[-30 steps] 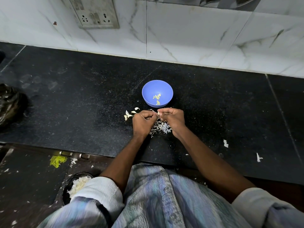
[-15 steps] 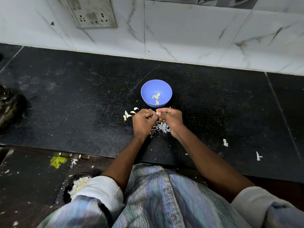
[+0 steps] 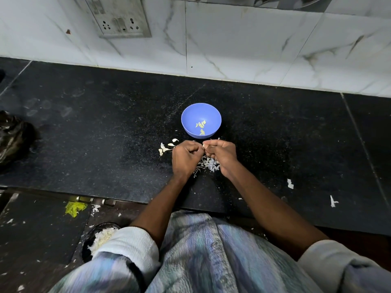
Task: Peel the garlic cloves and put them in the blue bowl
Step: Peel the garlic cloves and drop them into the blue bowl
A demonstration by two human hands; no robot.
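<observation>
No real change over the last second: both hands, left (image 3: 185, 157) and right (image 3: 222, 152), still pinch one clove (image 3: 204, 145) just before the bowl (image 3: 190, 115). Still peeling; four cloves already in.

Light from above shines bright on the white marble wall tiles (image 3: 254, 49). The bottom edge looks blurry and stretched.

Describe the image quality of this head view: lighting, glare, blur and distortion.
Head view: dim, uneven light on the black counter, a soft sheen beside the blue bowl; both hands reasonably sharp; the shirt sleeve at the bottom edge smeared; wide-angle bending tilts the wall socket and curves the counter's edges.
</observation>
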